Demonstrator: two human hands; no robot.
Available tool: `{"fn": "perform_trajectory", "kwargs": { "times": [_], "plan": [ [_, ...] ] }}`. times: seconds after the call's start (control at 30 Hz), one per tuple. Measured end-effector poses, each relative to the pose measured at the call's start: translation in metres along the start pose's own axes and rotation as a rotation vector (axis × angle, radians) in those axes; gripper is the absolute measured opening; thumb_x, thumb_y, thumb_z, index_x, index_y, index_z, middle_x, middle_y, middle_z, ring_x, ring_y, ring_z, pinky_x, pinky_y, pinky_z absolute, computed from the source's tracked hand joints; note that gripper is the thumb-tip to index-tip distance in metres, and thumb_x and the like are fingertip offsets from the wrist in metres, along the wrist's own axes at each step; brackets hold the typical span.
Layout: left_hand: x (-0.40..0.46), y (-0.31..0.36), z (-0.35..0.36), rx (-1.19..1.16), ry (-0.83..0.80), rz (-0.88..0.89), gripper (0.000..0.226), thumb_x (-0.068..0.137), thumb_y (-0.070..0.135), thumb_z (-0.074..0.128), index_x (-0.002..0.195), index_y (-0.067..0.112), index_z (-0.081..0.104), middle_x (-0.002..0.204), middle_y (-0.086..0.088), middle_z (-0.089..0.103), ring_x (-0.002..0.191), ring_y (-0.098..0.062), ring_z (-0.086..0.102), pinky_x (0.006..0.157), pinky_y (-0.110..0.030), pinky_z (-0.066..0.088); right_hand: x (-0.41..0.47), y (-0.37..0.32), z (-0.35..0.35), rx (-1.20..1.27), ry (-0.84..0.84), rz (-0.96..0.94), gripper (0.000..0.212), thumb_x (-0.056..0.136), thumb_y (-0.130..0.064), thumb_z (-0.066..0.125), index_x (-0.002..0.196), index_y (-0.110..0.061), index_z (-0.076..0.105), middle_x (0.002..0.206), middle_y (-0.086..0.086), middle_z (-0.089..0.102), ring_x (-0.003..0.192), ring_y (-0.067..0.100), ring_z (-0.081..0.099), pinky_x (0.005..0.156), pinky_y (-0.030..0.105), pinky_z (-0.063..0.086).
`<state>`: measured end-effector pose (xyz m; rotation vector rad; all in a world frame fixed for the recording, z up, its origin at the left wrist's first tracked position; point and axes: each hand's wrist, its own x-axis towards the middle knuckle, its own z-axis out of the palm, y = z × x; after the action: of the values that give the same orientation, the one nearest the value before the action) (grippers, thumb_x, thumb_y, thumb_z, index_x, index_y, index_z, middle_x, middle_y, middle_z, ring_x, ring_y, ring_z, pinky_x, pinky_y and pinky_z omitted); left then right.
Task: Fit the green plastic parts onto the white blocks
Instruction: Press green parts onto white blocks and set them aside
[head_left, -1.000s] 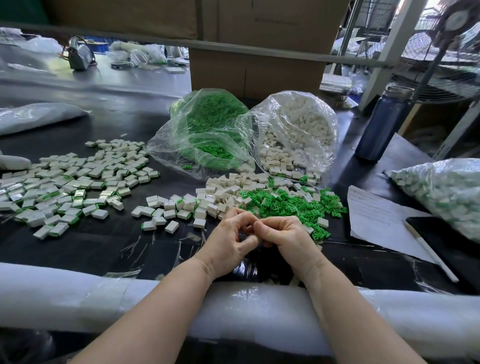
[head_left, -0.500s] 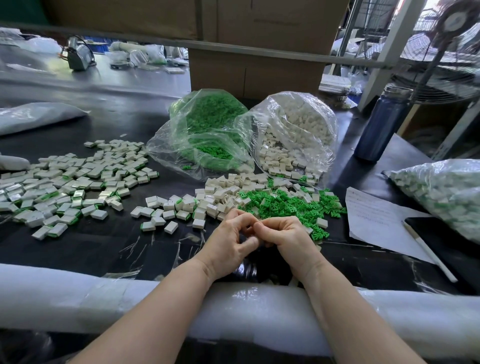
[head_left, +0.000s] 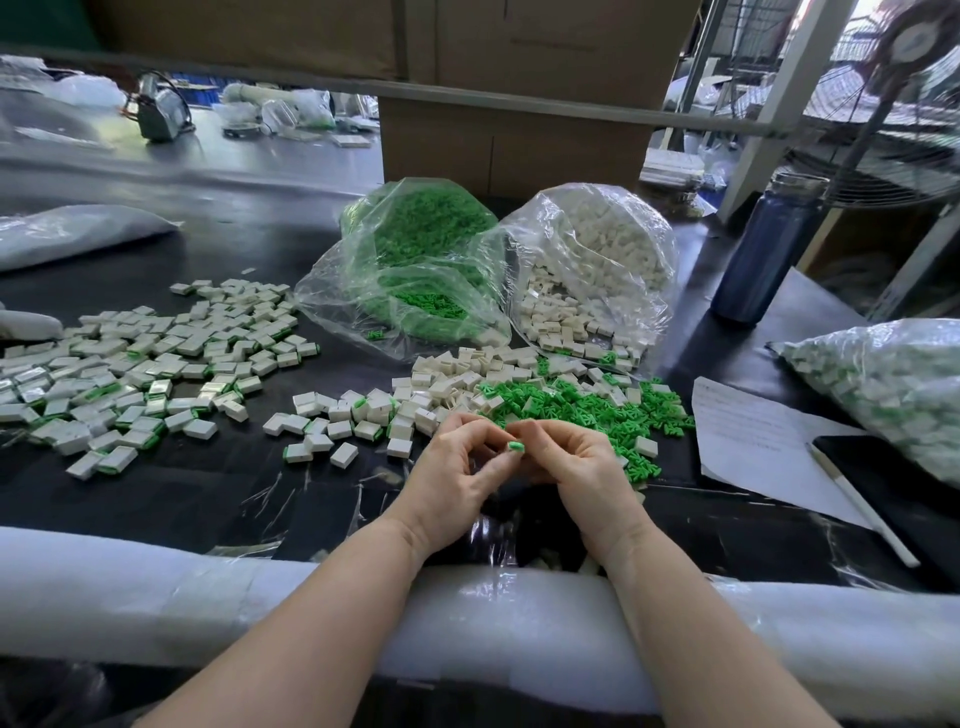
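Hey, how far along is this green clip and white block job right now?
Done: a spread of fitted blocks lies at left. In hand: the left hand and right hand pinch a green part between them. Left: a loose green pile, bare white blocks, and both open bags.

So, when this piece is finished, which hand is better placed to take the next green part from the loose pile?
Probably the right hand. The loose green parts lie just beyond and right of it, while the left hand sits nearer the white blocks. Both hands now pinch one green-tipped piece.
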<state>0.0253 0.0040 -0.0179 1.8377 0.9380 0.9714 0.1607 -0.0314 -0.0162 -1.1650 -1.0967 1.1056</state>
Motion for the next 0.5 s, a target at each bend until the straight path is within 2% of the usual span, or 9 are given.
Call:
{"fn": "perform_trajectory", "kwargs": {
  "times": [0.07, 0.13, 0.23, 0.33, 0.5],
  "plan": [
    [0.001, -0.0009, -0.0003, 0.017, 0.024, -0.008, 0.015, 0.085, 0.01, 0.063, 0.094, -0.002, 0.065, 0.107, -0.011, 0.05, 0.085, -0.02, 0.056, 0.076, -0.017, 0.049, 0.0013, 0.0008, -0.0021, -0.018, 0.042, -0.025, 0.019, 0.083, -0.015, 0.065, 0.091, 0.001, 0.068, 0.08, 0.016, 0.07, 0.071, 0.024, 0.067, 0.063, 0.029, 0.058],
    [0.0009, -0.0013, -0.0008, 0.038, 0.025, -0.005, 0.016, 0.085, 0.011, 0.064, 0.092, -0.003, 0.066, 0.106, -0.01, 0.05, 0.085, -0.018, 0.056, 0.076, -0.017, 0.049, 0.001, 0.0008, -0.0032, -0.096, 0.051, -0.063, 0.002, 0.083, -0.005, 0.066, 0.082, -0.004, 0.068, 0.075, 0.009, 0.069, 0.07, 0.019, 0.066, 0.061, 0.025, 0.055],
    [0.0008, -0.0027, -0.0002, 0.048, 0.012, -0.015, 0.015, 0.084, 0.013, 0.065, 0.089, -0.001, 0.066, 0.103, -0.004, 0.049, 0.083, -0.015, 0.055, 0.076, -0.02, 0.051, 0.0008, 0.0009, -0.0035, -0.171, 0.055, -0.093, 0.009, 0.081, -0.002, 0.068, 0.076, -0.009, 0.067, 0.071, 0.005, 0.068, 0.068, 0.016, 0.063, 0.063, 0.025, 0.054],
    [0.0008, -0.0032, 0.0008, 0.042, 0.017, -0.026, 0.013, 0.083, 0.014, 0.066, 0.088, 0.002, 0.067, 0.098, 0.003, 0.048, 0.078, -0.01, 0.053, 0.072, -0.012, 0.047, 0.0012, 0.0018, -0.0021, -0.266, 0.049, -0.082, 0.011, 0.084, -0.005, 0.065, 0.076, -0.012, 0.064, 0.071, 0.001, 0.064, 0.068, 0.011, 0.06, 0.066, 0.024, 0.053],
    [0.0006, -0.0041, -0.0002, 0.055, 0.026, -0.041, 0.01, 0.084, 0.013, 0.065, 0.092, 0.006, 0.067, 0.092, -0.002, 0.057, 0.082, -0.016, 0.059, 0.076, -0.016, 0.05, 0.0017, 0.0011, -0.0004, -0.328, 0.082, -0.092, 0.011, 0.087, -0.01, 0.063, 0.078, -0.016, 0.063, 0.074, -0.002, 0.064, 0.071, 0.009, 0.059, 0.068, 0.023, 0.051]
  ]
}}
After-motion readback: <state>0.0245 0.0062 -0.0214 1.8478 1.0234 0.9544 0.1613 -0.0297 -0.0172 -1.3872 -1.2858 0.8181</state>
